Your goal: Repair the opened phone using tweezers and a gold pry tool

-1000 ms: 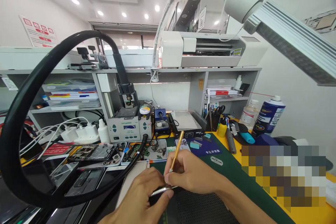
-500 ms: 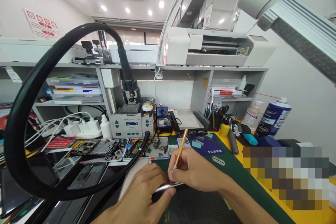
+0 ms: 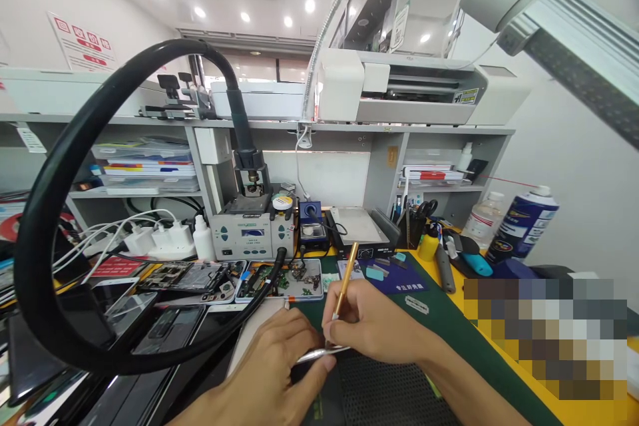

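My right hand is closed in a pen grip around a slim gold-handled tool. The tool stands nearly upright, its lower end pointing at a thin silver-edged piece; the tip itself is hard to see. My left hand grips that piece between thumb and fingers, and most of it is hidden by both hands, so its kind is unclear. Under the hands lie a green mat and a black perforated pad. A razor blade rests on the mat, right of my right hand.
A thick black hose loops over the left side, above several phones. Behind the hands are a tray of small parts, a grey control unit and a purple mat. A spray can stands at the right.
The camera view has shifted slightly. Both hands keep the same grips, and the gold-handled tool shows almost no movement against the silver-edged piece.
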Action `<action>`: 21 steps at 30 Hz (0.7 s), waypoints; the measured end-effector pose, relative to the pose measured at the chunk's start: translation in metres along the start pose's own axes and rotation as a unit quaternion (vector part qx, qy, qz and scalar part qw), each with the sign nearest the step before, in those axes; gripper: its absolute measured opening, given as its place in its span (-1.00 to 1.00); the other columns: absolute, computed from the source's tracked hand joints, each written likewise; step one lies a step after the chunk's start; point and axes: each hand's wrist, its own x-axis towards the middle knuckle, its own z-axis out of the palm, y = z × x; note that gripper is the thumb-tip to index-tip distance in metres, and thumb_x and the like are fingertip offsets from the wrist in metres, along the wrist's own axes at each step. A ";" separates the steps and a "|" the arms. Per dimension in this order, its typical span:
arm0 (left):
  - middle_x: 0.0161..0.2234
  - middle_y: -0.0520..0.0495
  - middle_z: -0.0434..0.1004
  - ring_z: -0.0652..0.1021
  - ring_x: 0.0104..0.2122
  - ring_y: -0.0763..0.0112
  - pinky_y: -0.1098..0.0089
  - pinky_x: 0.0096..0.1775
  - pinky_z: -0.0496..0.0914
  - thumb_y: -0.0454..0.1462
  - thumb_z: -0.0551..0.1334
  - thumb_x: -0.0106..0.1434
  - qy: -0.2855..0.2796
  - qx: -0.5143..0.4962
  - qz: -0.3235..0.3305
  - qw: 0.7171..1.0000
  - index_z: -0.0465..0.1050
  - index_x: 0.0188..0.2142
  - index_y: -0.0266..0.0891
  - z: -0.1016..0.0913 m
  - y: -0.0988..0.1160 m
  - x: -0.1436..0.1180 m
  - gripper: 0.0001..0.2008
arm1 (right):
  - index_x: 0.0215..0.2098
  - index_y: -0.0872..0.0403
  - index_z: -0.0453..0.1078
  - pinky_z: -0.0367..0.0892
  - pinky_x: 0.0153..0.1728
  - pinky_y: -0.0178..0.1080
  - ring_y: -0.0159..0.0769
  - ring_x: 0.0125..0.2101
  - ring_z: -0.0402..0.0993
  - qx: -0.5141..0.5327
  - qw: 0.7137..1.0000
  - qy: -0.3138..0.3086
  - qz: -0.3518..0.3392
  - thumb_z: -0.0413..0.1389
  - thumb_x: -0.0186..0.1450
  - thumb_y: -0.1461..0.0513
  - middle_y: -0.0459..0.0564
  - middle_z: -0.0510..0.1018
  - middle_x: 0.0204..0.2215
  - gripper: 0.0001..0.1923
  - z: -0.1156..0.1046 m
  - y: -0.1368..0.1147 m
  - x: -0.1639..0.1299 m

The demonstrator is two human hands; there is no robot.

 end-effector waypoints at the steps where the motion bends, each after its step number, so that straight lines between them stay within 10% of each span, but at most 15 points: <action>1: -0.29 -0.07 0.62 0.57 -0.27 0.24 0.27 -0.22 0.42 -0.36 0.20 0.41 0.000 0.001 0.000 1.000 0.56 -0.24 -0.20 0.000 0.000 0.000 -0.85 | -0.38 0.10 0.44 0.26 -0.43 -0.36 -0.40 -0.45 0.41 0.000 1.000 0.000 0.001 0.19 0.17 0.36 -0.18 0.51 -0.51 -0.94 0.000 0.001 0.000; 21: -0.31 -0.07 0.61 0.56 -0.30 0.27 0.31 -0.26 0.38 -0.38 0.21 0.38 0.007 0.012 0.005 1.000 0.53 -0.26 -0.19 0.000 0.004 0.002 -0.88 | -0.37 0.09 0.45 0.24 -0.44 -0.36 -0.41 -0.45 0.37 -0.026 1.000 -0.001 -0.003 0.19 0.22 0.35 -0.18 0.48 -0.50 -0.95 0.001 -0.003 -0.002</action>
